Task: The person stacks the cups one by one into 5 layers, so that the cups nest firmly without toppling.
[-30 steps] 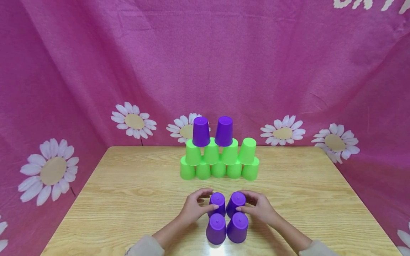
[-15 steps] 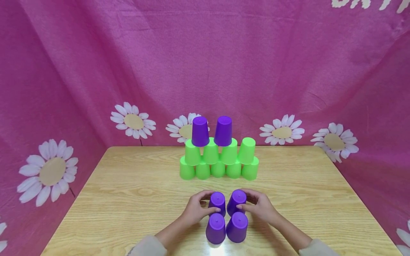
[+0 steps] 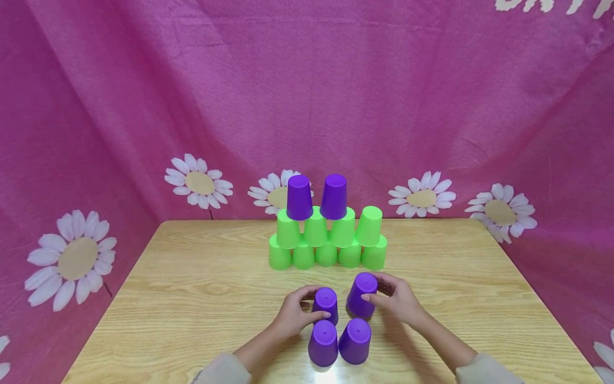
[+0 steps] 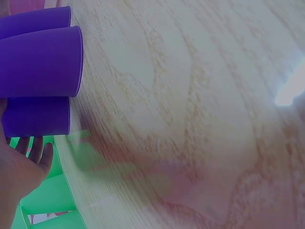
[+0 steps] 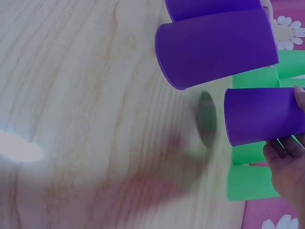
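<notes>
Left-held purple cup [image 3: 326,301] inverted; right-held purple cup [image 3: 357,298] inverted, aloft, farther forward.

You have two cups [image 3: 323,345] toward your table's [image 3: 216,277] near edge, two more [image 3: 357,305] behind, a cup stack [image 3: 315,230] toward its far edge.

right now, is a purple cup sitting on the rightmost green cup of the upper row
No, the head view shows that green cup bare on top, right of both stacked purple cups.
</notes>
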Tool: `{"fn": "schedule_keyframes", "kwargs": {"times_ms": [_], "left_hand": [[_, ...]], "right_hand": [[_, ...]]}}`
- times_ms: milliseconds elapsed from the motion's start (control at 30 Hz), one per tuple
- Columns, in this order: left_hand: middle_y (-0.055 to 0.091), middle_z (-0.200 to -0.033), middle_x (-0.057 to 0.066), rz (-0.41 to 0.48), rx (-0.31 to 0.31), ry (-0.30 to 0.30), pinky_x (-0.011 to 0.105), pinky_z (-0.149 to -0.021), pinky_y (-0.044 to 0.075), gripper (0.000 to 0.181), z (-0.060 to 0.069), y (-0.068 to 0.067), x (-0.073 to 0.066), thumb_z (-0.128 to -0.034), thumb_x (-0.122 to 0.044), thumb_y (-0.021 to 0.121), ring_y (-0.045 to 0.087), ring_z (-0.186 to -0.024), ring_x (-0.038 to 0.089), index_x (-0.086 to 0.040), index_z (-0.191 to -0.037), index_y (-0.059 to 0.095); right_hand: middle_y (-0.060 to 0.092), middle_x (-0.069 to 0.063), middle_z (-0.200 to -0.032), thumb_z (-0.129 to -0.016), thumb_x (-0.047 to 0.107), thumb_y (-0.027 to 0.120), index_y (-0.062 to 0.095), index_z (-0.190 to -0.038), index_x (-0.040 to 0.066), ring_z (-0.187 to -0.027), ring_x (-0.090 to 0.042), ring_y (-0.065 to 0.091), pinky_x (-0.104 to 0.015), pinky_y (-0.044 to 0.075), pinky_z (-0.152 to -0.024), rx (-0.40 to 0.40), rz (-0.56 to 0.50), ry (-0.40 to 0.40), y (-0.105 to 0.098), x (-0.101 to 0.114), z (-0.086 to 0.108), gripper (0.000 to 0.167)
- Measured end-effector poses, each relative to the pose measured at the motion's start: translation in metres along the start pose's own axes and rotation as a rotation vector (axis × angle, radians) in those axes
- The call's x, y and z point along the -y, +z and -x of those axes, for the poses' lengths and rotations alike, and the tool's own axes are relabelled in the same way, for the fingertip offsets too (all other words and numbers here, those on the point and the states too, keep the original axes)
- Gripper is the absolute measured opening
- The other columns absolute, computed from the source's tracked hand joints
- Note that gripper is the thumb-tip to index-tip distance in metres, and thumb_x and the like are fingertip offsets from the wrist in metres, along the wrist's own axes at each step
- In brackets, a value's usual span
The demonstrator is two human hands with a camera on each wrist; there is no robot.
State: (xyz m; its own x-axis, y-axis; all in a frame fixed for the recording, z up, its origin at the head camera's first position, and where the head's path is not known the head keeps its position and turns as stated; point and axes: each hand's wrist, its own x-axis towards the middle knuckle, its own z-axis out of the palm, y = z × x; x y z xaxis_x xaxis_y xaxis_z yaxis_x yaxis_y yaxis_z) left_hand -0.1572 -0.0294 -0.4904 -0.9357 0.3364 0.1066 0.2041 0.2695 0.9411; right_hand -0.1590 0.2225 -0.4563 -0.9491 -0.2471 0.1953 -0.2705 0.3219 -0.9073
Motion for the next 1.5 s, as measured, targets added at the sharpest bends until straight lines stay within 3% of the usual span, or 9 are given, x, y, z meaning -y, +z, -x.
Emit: {"fn": "schedule_keyframes", "kwargs": {"times_ms": [433, 833, 1133, 1367, 1500], "left_hand": [[0.066, -0.107, 0.013, -0.014, -0.003, -0.002, 0.038, -0.083, 0.051, 0.047, 0.0, -0.002, -0.002, -0.0751, -0.015, 0.076, 0.059, -0.102, 0.029, -0.005, -0.117, 0.059], [0.066, -0.108, 0.013, 0.003, -0.008, -0.008, 0.041, -0.085, 0.051, 0.047, 0.001, -0.003, -0.002, -0.0752, -0.015, 0.076, 0.059, -0.102, 0.028, -0.005, -0.118, 0.059], [0.065, -0.108, 0.012, 0.024, -0.005, -0.019, 0.041, -0.084, 0.051, 0.047, 0.002, -0.004, -0.005, -0.0751, -0.014, 0.076, 0.059, -0.103, 0.028, -0.006, -0.118, 0.059], [0.065, -0.109, 0.014, 0.06, -0.003, -0.027, 0.044, -0.085, 0.051, 0.047, 0.001, -0.002, -0.001, -0.0758, -0.01, 0.075, 0.058, -0.103, 0.029, -0.005, -0.119, 0.058], [0.065, -0.11, 0.014, 0.057, -0.003, -0.027, 0.044, -0.085, 0.051, 0.047, 0.0, -0.002, -0.001, -0.0759, -0.011, 0.075, 0.058, -0.103, 0.029, -0.004, -0.119, 0.058]], "right_hand": [[0.063, -0.028, -0.107, -0.08, 0.004, 0.069, 0.056, -0.115, -0.012, -0.091, 0.009, 0.057, -0.015, 0.05, -0.085, -0.039, 0.031, -0.002, -0.012, 0.016, -0.008, 0.041], [0.063, -0.031, -0.103, -0.078, -0.003, 0.068, 0.056, -0.113, -0.015, -0.088, 0.009, 0.058, -0.012, 0.051, -0.08, -0.121, 0.007, -0.074, -0.02, 0.032, -0.019, 0.038], [0.067, -0.015, -0.101, -0.078, -0.002, 0.068, 0.056, -0.114, -0.014, -0.087, 0.008, 0.059, -0.013, 0.051, -0.079, -0.13, 0.011, -0.065, -0.028, 0.045, -0.029, 0.04], [0.063, -0.029, -0.103, -0.078, -0.003, 0.068, 0.055, -0.115, -0.014, -0.086, 0.009, 0.059, -0.012, 0.051, -0.079, -0.155, 0.022, -0.086, -0.035, 0.06, -0.041, 0.041], [0.068, -0.004, -0.096, -0.078, -0.003, 0.069, 0.056, -0.114, -0.013, -0.085, 0.009, 0.06, -0.012, 0.051, -0.078, -0.183, 0.019, -0.106, -0.039, 0.067, -0.048, 0.04]]}}
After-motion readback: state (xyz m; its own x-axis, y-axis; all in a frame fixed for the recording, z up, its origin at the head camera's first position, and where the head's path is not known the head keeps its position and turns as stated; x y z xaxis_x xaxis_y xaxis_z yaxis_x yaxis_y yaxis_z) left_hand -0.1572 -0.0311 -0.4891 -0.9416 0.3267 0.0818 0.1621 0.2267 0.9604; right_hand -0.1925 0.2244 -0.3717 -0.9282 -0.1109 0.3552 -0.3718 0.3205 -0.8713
